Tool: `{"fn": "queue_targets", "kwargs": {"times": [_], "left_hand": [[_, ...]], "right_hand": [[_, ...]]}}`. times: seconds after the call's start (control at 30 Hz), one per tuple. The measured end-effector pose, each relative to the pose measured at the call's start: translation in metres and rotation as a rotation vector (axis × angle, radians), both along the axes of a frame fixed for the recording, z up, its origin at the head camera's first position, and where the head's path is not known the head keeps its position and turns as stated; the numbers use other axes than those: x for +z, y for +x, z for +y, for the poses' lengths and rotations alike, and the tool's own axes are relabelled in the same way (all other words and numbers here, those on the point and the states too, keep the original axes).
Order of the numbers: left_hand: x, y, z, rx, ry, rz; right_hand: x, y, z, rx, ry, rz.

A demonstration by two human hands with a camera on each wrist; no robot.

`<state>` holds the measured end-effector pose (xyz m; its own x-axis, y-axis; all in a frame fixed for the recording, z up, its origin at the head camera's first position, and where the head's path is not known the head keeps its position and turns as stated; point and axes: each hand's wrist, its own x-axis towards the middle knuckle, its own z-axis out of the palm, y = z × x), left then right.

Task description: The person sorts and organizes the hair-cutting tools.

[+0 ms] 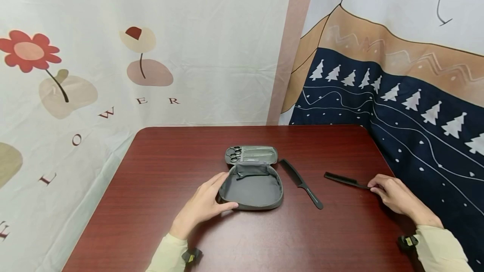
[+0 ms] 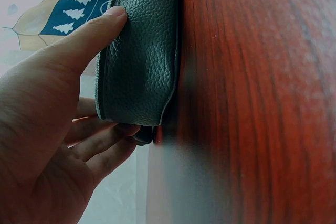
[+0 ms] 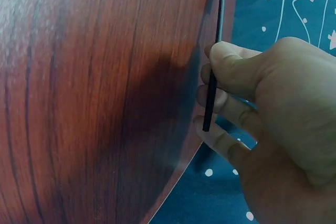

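A grey zip case [image 1: 252, 207] of pebbled leather [image 2: 142, 56] stands unzipped on the table, its lid folded back. Several scissors [image 1: 235, 154] are tucked into the lid, and the lower part shows a bare grey floor. My left hand [image 1: 204, 200] holds the case at its left side, thumb on the zip rim and fingers round the outer wall. At the table's right, my right hand [image 1: 397, 194] pinches the end of a black comb [image 1: 342, 179], seen edge-on in the right wrist view. Between case and right hand lies another black comb [image 1: 298, 177], with a handle.
The dark red wooden table [image 1: 151, 205] has rounded far corners. A pale curtain [image 1: 211, 53] with flower prints hangs behind it, and a navy cloth [image 1: 340, 100] with white trees drapes along the right edge.
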<state>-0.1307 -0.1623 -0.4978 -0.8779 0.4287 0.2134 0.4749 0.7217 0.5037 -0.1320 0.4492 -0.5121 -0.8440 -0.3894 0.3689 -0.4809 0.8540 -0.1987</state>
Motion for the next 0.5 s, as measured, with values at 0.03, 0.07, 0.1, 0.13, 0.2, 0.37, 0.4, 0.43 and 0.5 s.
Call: {"fn": "queue_targets", "kwargs": {"times": [0.03,0.07,0.1,0.13,0.2,0.37,0.4,0.43,0.5], "left_hand": [[0.000,0.000,0.000,0.000,0.000,0.000],[0.000,0.000,0.000,-0.001,0.002,0.001],[0.000,0.000,0.000,0.000,0.003,0.000],[0.000,0.000,0.000,0.000,0.003,-0.001],[0.000,0.000,0.000,0.003,0.003,-0.006],[0.000,0.001,0.000,0.012,0.001,-0.027],[0.001,0.001,0.000,0.013,0.001,-0.031],[0.001,0.001,0.000,0.014,0.000,-0.034],[0.001,0.001,0.000,0.014,0.001,-0.033]], "right_hand": [[0.001,0.000,0.000,-0.002,0.003,0.007],[0.002,0.000,0.000,-0.004,0.004,0.013],[0.003,0.000,-0.001,-0.009,0.002,0.016],[0.004,0.000,-0.001,-0.014,0.001,0.019],[0.006,0.000,-0.002,-0.024,-0.004,0.024],[0.010,0.001,-0.005,-0.026,-0.030,0.046],[0.011,0.001,-0.006,-0.024,-0.039,0.055],[0.013,0.001,-0.007,-0.019,-0.048,0.066],[0.017,-0.001,-0.012,-0.009,-0.066,0.090]]}}
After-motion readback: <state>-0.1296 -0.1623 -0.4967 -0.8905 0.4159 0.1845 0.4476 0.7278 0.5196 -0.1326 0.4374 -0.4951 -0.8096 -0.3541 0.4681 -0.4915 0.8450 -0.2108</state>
